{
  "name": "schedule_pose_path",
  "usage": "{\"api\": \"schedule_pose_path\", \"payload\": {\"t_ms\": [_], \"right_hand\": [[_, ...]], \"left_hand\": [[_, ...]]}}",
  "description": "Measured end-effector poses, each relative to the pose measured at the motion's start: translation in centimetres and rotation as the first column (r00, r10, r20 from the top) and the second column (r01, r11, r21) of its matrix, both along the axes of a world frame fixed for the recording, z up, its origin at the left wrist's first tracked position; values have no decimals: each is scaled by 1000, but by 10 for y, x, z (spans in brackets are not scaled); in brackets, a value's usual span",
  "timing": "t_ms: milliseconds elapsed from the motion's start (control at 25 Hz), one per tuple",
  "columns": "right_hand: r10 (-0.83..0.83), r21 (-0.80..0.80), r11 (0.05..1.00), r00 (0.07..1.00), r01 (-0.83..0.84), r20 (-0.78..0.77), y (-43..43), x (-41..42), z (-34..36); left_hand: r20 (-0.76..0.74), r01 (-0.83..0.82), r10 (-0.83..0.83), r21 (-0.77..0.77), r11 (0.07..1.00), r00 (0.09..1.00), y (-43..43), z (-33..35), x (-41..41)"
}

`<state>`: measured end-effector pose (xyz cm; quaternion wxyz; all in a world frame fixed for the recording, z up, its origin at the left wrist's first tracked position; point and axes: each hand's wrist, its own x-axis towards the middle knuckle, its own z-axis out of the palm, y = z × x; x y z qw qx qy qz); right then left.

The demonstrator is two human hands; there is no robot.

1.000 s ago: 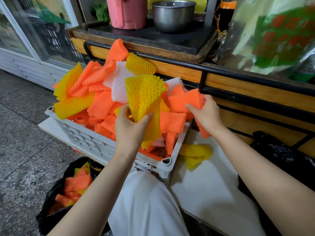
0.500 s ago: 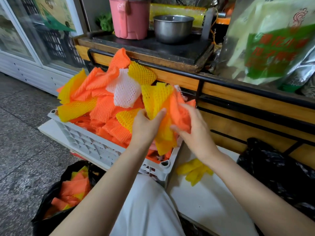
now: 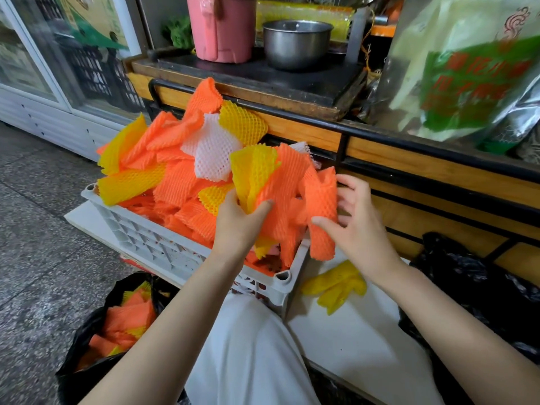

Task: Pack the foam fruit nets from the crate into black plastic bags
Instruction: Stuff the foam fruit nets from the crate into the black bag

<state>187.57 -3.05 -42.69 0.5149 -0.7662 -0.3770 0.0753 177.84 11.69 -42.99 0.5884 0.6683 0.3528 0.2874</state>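
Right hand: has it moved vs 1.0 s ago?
Yes, slightly. The right hand has come back toward the person. It was up by the black rail post; now it sits lower, closer to the near corner of the white crate.

foam nets (image 3: 187,182): orange, yellow, white mesh | crate (image 3: 152,241): white lattice | bag (image 3: 87,361): black | bucket (image 3: 222,27): pink
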Motion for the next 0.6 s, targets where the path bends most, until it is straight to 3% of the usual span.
{"api": "schedule_pose_path", "payload": {"t_ms": [80,160,280,480,600], "right_hand": [[43,114,993,977,-19,-207,3,-2,10],[124,164,984,946,-77,-299,7,-5,17],[149,201,975,944,-92,-294,13,-7,22],[8,227,972,953,65,-304,19,0,12],[31,228,973,956,38,-290,21,-3,5]], "left_hand": [[26,12,-13,69,998,1000,-3,5,-2],[11,93,-94,85,992,995,-11,8,-2],[9,197,-198,25,980,980,-20,9,-4],[134,351,-339,-84,933,931,-27,10,-15],[58,358,-358,-1,934,932,-32,10,-13]]}}
